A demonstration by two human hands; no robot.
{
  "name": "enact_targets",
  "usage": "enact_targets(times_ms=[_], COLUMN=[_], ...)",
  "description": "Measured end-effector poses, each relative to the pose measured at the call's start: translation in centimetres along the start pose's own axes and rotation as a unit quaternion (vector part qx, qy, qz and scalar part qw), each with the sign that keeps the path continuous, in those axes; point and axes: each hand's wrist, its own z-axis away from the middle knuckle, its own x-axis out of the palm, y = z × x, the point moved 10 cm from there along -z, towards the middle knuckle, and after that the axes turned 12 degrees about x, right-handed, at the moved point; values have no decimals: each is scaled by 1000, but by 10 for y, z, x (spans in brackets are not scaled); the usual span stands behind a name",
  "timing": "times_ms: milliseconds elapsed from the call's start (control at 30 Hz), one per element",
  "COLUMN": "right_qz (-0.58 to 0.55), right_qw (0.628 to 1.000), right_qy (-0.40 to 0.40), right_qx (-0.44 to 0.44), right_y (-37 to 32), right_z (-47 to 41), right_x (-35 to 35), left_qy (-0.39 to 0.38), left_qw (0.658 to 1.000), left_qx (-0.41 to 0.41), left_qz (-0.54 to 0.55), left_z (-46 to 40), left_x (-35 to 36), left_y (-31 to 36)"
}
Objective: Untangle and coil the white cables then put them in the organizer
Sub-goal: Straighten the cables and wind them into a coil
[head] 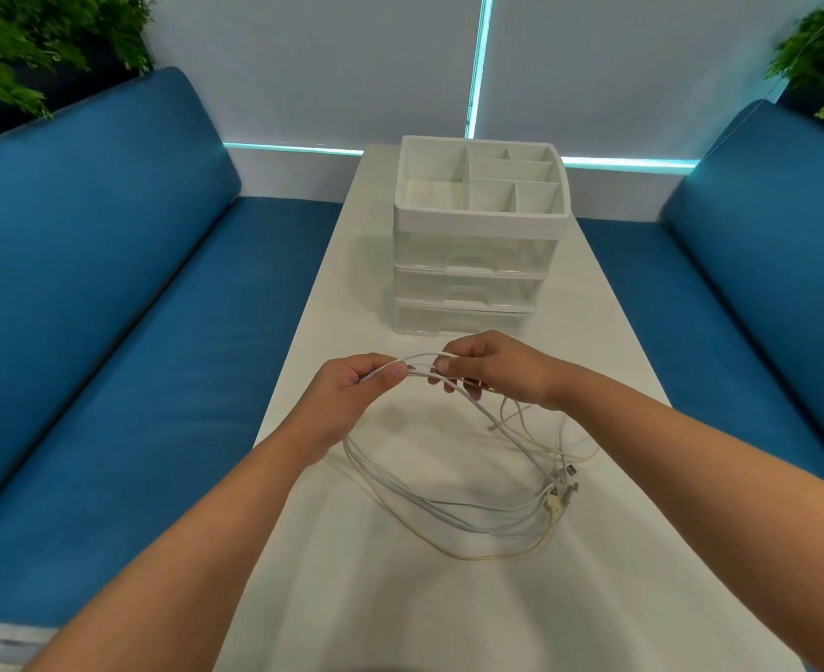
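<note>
Head view, the only one. Both hands are up over the table (390,623), close together. L hand (351,395) has its fingers curled, pinching a white strand between thumb and forefinger. R hand (502,368) is just beside it, fingers also curled, pinching the same run of cable a little further along, w/ more strands passing under its fingers. So both are clamped on the white cables (448,511), and only a short span of cord bridges the two pinches.

Key relation: the bulk of the tangle hangs and lies below and toward the person from the hands, mostly under and to the R-hand side. Its long axis runs roughly from below the L wrist diagonally to the plug cluster (562,487), which sits near the R forearm. R hand is nearer the plugs; L hand is nearer the big open loop. My guess: next move is pulling the hands apart sideways to draw one strand free.

Organizer (480,213) stands beyond the hands, straight ahead, apart from them, drawers facing the person.

Counts: 1 organizer, 3 drawers, approx 7 top compartments. Cables: several, maybe 3–4, incl. one yellowish; exact no. can't be told. Plugs: a few, bunched, not countable. Hands: 2.
</note>
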Motion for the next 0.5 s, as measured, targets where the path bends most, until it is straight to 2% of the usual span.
enact_targets(times_ms=[133,367,500], right_qz=[5,11,26], right_qw=[1000,999,999], right_qy=[17,-15,2], right_qx=[-7,35,35], right_y=[5,13,11], right_z=[-3,3,6], right_x=[-2,13,9], left_qy=[14,24,21], left_qw=[1000,1000,1000], left_qx=[-6,-6,-7], left_qz=[0,-7,-4], left_z=[0,-4,-6], left_x=[-3,-7,-8], left_y=[-5,-9,-14])
